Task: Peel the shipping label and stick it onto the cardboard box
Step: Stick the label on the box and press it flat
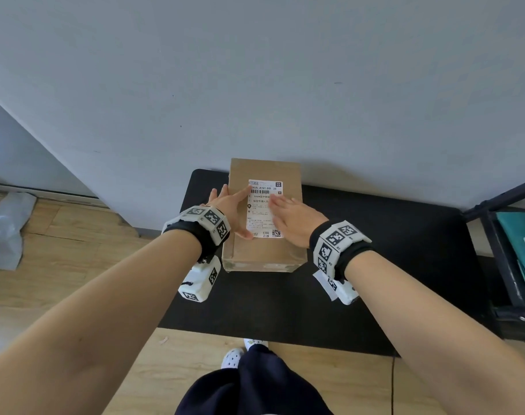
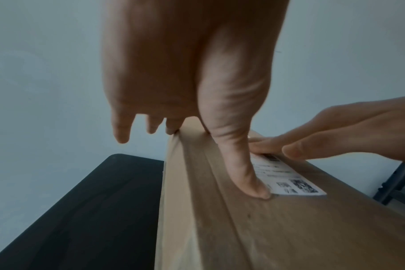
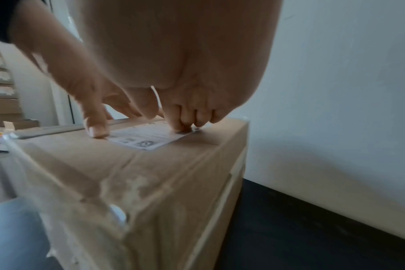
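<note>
My left hand [image 1: 225, 205] lies flat, fingers straight and holding nothing: the thumb [image 2: 254, 190] presses the label's near-left corner while the other fingers [image 2: 120, 131] hang over the box's left edge. My right hand [image 1: 294, 217] is flat too, fingers [image 3: 187, 118] only slightly bent, pressing the far part of the label, nothing gripped.

The shipping label [image 1: 265, 208] sits at the centre of the head view, lying on top of the cardboard box [image 1: 264, 253], which stands on the black surface [image 1: 375, 265] against the wall [image 1: 255, 70]. I judge the sticking nearly done; smoothing remains.

What worries me:
- The near edge in the left wrist view casts a thin shadow, so that corner may not be fully bonded; lifting my hands too soon could let it curl up
- Pressing from both ends at once could trap a wrinkle or bubble across the barcode
- The box top looks creased and taped, so the glue may hold unevenly
- A hard sideways push could slide the box toward the surface's far edge by the wall
</note>
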Demonstrator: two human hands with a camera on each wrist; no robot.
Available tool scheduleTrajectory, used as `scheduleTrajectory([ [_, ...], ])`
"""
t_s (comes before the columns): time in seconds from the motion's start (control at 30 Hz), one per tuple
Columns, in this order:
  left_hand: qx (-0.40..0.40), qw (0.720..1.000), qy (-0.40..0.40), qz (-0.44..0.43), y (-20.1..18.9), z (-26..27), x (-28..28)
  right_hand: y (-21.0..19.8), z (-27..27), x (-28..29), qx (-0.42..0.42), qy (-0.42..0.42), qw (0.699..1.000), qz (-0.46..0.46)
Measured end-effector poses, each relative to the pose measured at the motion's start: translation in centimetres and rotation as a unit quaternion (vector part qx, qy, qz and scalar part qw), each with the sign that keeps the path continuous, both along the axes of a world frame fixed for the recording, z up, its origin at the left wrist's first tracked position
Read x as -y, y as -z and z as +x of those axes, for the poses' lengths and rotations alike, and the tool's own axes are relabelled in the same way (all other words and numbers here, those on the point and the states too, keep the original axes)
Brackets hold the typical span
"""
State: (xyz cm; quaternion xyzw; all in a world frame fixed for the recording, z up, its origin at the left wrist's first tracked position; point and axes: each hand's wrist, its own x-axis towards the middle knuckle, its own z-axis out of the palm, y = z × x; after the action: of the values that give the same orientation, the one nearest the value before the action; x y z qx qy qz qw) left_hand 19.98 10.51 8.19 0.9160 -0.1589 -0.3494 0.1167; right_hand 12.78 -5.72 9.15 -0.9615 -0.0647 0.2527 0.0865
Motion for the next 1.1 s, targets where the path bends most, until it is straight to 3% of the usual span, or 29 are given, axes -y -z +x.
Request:
scheduleTrajectory([
  [0.1,-0.006,1.0,0.011,0.009,-0.2,0.6,0.4,0.8,0.9,-0.9,-0.007,-0.012,1.0,0.007],
  [0.27,-0.008,1.0,0.017,0.013,0.7,1.4,0.3,1.2,3.2,0.6,0.004,0.039,0.999,0.01],
  [0.37,0.032,0.998,0.043,0.025,1.0,1.2,-0.2,1.2,3.2,1.8,0.007,0.062,0.998,0.005],
  [0.7,0.159,0.976,0.141,0.042,0.2,-3.0,-1.6,1.4,-2.3,-0.6,0.014,0.018,1.0,0.003],
  [0.97,0.19,0.943,0.266,0.055,-0.6,-5.6,-3.0,0.9,-6.5,-2.1,0.008,0.011,1.0,-0.004],
  [1.1,0.193,0.953,0.23,0.038,-0.2,-7.0,-3.5,0.9,-7.5,-1.7,0.024,0.05,0.998,-0.021],
])
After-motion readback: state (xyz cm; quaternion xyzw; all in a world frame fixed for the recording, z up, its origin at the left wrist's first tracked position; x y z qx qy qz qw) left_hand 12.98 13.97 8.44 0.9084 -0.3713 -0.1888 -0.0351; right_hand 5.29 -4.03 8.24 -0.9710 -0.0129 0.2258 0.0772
